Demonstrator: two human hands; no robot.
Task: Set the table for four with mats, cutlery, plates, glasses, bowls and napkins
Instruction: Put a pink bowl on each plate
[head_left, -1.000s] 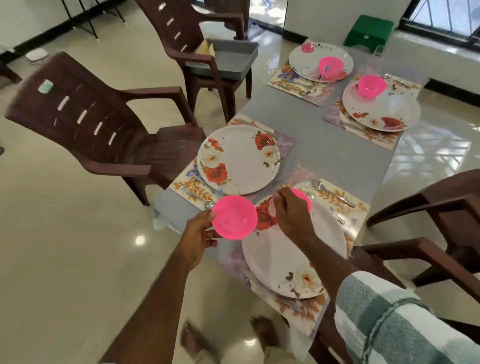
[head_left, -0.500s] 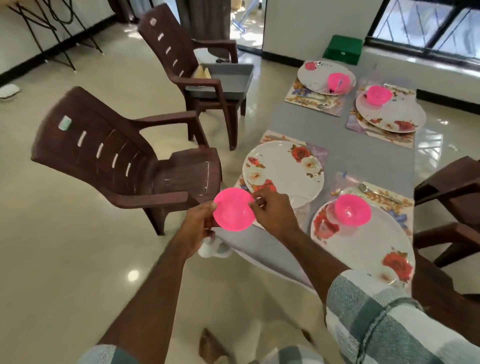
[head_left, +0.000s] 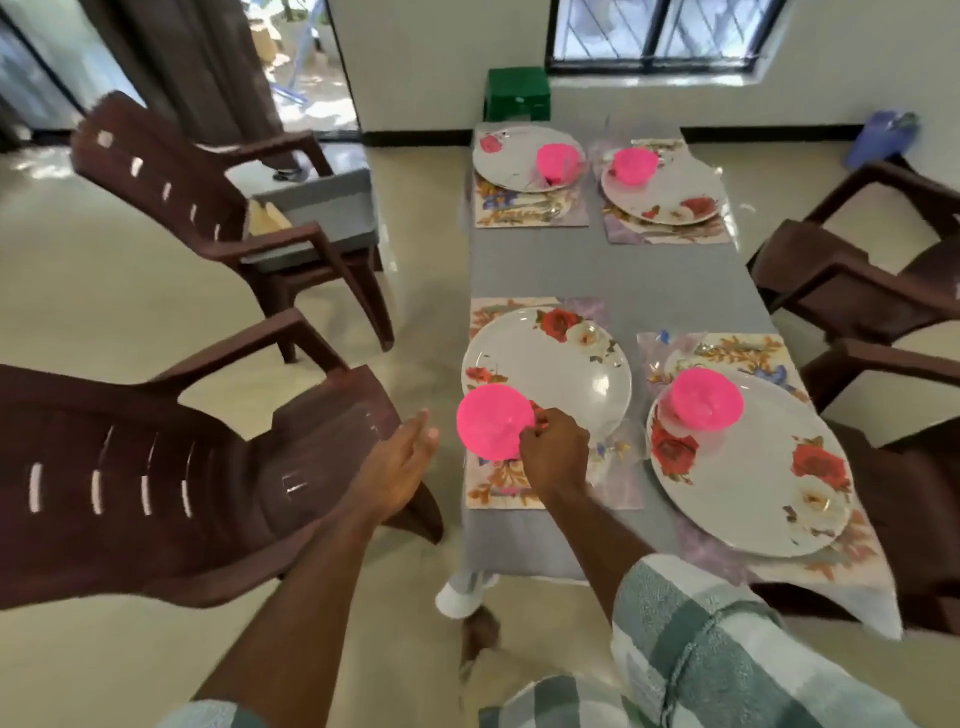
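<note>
Your right hand (head_left: 553, 451) pinches the rim of a pink bowl (head_left: 495, 422) over the near-left place setting.

The bowl hangs tilted at the plate's (head_left: 550, 370) seven o'clock edge, above the floral mat (head_left: 498, 483). Your left hand (head_left: 397, 462) floats at the bowl's nine o'clock, apart from it, fingers straight and holding nothing. At the plate's three o'clock, a second pink bowl (head_left: 705, 399) sits on the neighbouring plate (head_left: 748, 467). Two more bowls stand on the far plates at twelve o'clock.
</note>
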